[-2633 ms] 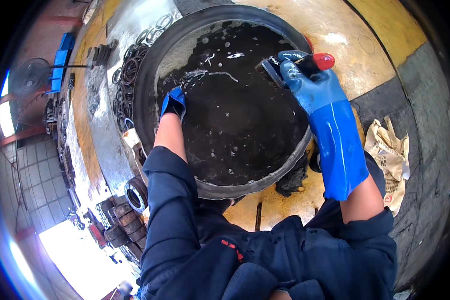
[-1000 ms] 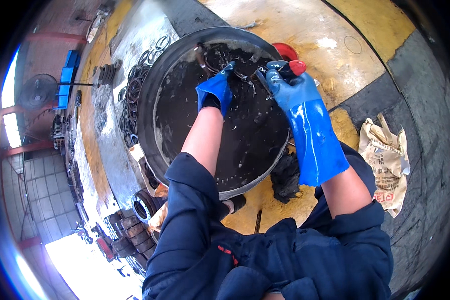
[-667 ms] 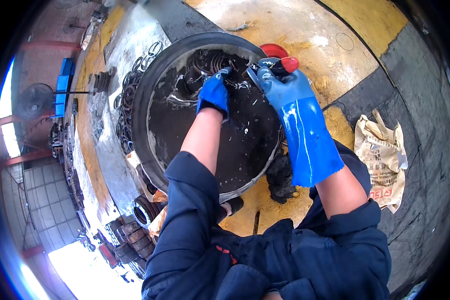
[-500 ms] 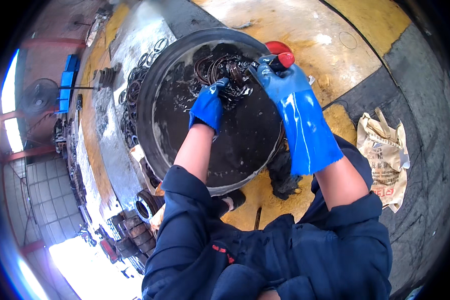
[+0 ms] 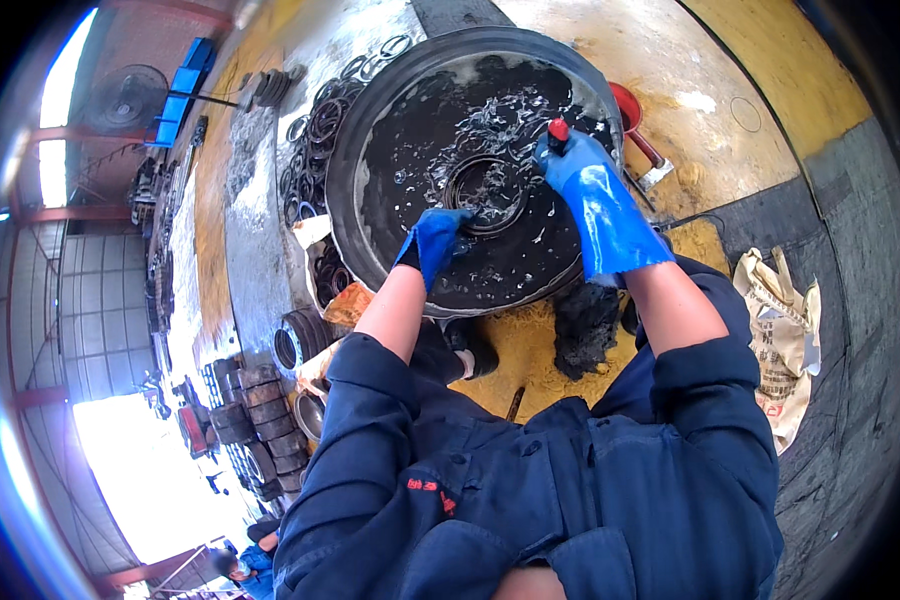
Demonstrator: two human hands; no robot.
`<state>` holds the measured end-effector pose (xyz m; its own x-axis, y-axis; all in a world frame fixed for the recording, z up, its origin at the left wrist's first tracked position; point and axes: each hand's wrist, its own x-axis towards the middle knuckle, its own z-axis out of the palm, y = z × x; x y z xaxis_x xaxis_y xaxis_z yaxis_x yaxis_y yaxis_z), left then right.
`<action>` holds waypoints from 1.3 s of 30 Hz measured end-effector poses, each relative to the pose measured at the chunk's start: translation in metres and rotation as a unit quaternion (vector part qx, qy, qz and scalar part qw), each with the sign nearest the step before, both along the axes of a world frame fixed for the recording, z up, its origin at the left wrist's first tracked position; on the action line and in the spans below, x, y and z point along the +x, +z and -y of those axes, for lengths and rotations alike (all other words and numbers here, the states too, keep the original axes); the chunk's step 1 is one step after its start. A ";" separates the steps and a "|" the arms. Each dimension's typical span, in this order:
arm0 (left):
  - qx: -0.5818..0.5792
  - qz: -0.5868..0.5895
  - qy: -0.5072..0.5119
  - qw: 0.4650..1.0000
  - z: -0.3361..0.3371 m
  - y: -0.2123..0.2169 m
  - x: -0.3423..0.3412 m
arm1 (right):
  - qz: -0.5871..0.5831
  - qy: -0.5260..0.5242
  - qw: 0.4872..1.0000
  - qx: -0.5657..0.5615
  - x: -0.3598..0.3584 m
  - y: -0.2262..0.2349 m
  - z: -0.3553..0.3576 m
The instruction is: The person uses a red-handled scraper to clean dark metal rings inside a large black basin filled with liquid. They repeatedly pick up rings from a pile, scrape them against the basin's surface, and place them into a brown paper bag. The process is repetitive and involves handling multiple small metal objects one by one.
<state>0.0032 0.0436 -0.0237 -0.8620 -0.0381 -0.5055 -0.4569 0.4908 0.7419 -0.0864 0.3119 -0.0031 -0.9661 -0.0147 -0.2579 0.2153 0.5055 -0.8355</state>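
Your left hand (image 5: 438, 240), in a short blue glove, is down in the big round black basin (image 5: 365, 150) full of dark oily liquid, fingers curled together around the near edge of a black metal ring (image 5: 485, 190) that sits half sunk in the wash. So the ring is right at your left fingertips and just left of and below your right hand. Your right hand (image 5: 575, 170), in the long blue gauntlet glove, is closed tight on a tool with a red tip (image 5: 558, 128) poking up out of your fist; can't tell what the working end looks like, it's hidden. Foam and splashes sit on the liquid all around the ring.

Off beyond your left hand, outside the basin, there's a heap of more dark rings (image 5: 315, 125) on the wet floor. Past your right hand is a red dustpan-looking scoop (image 5: 635, 115), and by your right elbow a crumpled paper sack (image 5: 785, 330).
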 end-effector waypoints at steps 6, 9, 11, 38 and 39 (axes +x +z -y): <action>-0.140 0.046 0.122 0.982 0.006 0.042 0.010 | 0.045 0.086 0.988 0.117 0.007 0.005 0.015; -0.116 -0.009 0.099 0.988 0.031 0.035 0.027 | 0.022 0.081 0.983 0.165 0.015 -0.003 0.022; -0.191 -0.065 0.057 0.978 0.026 0.040 0.039 | 0.039 0.087 0.973 0.210 0.014 -0.004 0.026; 0.334 -0.089 0.249 0.905 0.018 0.038 0.031 | 0.087 -0.059 0.956 -0.275 0.018 -0.034 0.090; 0.320 -0.091 0.252 0.909 0.017 0.043 0.029 | 0.134 -0.078 0.965 -0.212 0.013 -0.046 0.084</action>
